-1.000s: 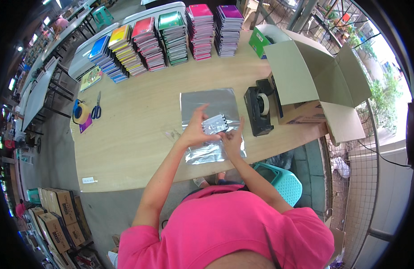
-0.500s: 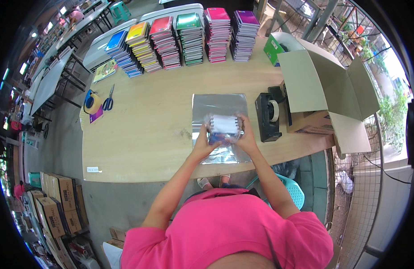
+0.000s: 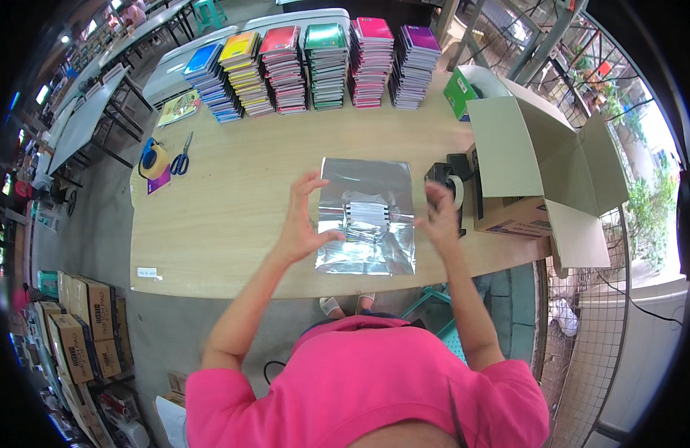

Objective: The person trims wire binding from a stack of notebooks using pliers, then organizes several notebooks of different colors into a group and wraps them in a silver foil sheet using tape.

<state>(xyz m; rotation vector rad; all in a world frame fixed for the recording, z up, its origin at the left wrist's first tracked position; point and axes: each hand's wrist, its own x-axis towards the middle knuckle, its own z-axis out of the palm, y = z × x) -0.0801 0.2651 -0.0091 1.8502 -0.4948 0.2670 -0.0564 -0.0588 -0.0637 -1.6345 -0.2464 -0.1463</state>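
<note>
A small bundle of spiral notebooks (image 3: 368,219), edges up, stands on a shiny clear plastic sheet (image 3: 363,179) lying near the table's front edge. My left hand (image 3: 303,224) is open at the sheet's left edge, its thumb over the plastic and its fingers curved apart. On the other side, my right hand (image 3: 439,215) is open just past the sheet's right edge, in front of the black tape dispenser (image 3: 457,169), which it partly hides. Neither hand holds the bundle.
Several tall stacks of coloured notebooks (image 3: 327,71) line the table's far side. An open cardboard box (image 3: 509,210) stands at the right, with a green box (image 3: 460,93) behind it. Scissors (image 3: 181,155) and a tape roll (image 3: 155,160) lie at the left.
Both hands have let go of the notebook bundle and spread apart, the left one leftward and the right one rightward. The bundle now rests on the plastic sheet.
</note>
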